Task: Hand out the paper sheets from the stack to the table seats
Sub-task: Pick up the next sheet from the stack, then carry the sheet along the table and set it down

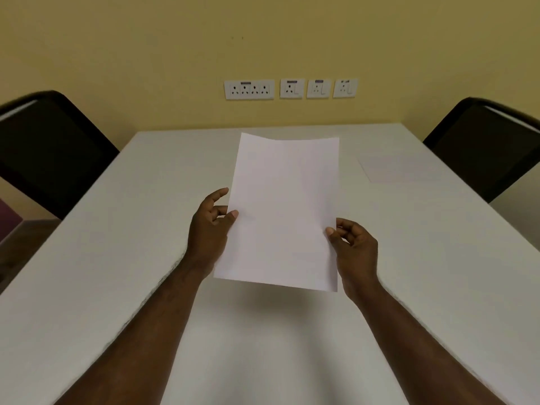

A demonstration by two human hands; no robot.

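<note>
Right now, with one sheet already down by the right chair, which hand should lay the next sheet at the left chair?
Left, probably. The left hand already pinches the held sheet on the side nearer the left chair.

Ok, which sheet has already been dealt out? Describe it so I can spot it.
Start at the white table and go to its far right corner, by the right-hand black chair. A faint pale sheet lies flat there, in front of that chair. Unlike the paper held above the table between left hand and right hand, nothing touches it.
</note>
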